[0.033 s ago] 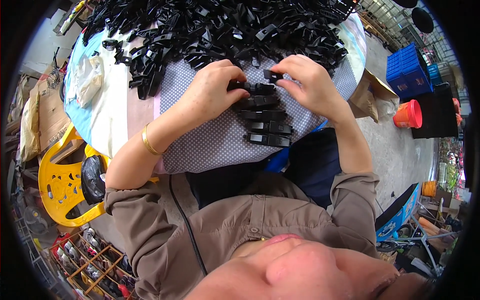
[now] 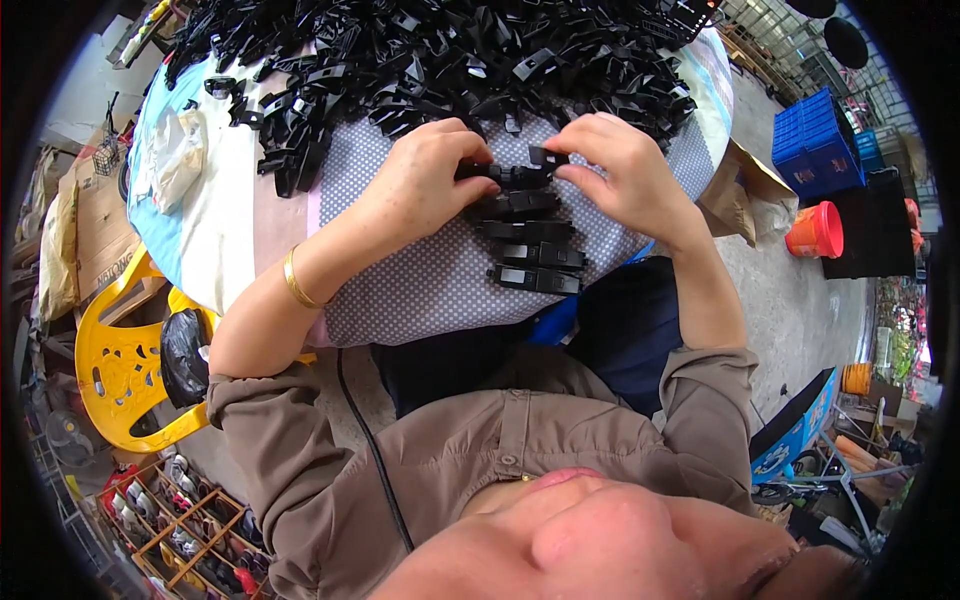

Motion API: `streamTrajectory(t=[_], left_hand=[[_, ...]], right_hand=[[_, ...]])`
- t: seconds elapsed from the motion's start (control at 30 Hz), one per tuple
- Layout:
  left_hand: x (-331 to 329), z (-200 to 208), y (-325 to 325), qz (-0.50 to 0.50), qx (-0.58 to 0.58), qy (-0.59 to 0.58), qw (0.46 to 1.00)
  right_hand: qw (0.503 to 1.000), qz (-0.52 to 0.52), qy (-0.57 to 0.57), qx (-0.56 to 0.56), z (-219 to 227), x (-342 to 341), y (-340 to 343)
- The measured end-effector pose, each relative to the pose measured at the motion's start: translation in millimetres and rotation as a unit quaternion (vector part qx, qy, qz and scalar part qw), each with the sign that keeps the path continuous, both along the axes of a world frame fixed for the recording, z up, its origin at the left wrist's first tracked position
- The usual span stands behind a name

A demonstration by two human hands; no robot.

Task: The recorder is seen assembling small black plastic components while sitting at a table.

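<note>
My left hand is closed, thumb and fingers pinching the left end of a long black plastic part just above the cloth-covered table. A small black plastic piece is pinched between the thumb and index finger of my right hand. It sits at the right end of the long part; whether the two are joined I cannot tell. Below my hands, several similar black plastic parts lie crosswise in a column toward the near table edge. Beyond my fingers spreads a large heap of loose black plastic pieces.
A dotted cloth covers the near part of the round table. On its left lies a crumpled plastic bag. A yellow chair stands at the left, a red bucket and a blue crate at the right. A black cable hangs by my body.
The small piece in my right hand has shifted slightly down against the long part's right end. My left hand keeps its grip.
</note>
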State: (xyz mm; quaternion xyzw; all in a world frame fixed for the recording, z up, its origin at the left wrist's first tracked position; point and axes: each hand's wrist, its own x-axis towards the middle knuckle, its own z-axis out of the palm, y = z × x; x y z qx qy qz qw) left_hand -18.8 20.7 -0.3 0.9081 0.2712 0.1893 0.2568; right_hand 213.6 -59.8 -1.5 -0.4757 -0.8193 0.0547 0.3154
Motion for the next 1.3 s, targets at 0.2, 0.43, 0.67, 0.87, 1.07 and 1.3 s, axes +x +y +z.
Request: streamTrajectory(t=[0.2, 0.43, 0.67, 0.87, 1.07, 1.3], left_hand=[[0.6, -0.7, 1.3, 0.01, -0.023, 0.004, 1.0], [6.8, -9.5, -4.1, -0.023, 0.034, -0.053, 0.998], [0.0, 11.2, 25.4, -0.035, -0.045, -0.058, 0.997], [-56.8, -8.4, 125.7, 0.214, 0.325, 0.047, 0.92], [-49.8, 3.8, 116.1, 0.228, 0.218, 0.144, 0.938], [-47.4, 6.5, 104.2, 0.219, 0.243, 0.07, 0.942]], right_hand=[[0.999, -0.013, -0.048, -0.006, 4.0, -7.4, -8.8], [0.997, 0.057, 0.025, -0.043, -7.7, -11.8, 9.2], [0.976, 0.085, 0.087, -0.178, -4.1, -5.4, 4.9], [0.979, -0.149, -0.075, 0.115, -16.9, -14.7, 26.6], [0.986, -0.109, -0.1, 0.075, -23.8, -11.8, 25.8], [0.99, -0.106, -0.076, 0.057, -16.6, -4.8, 9.4]])
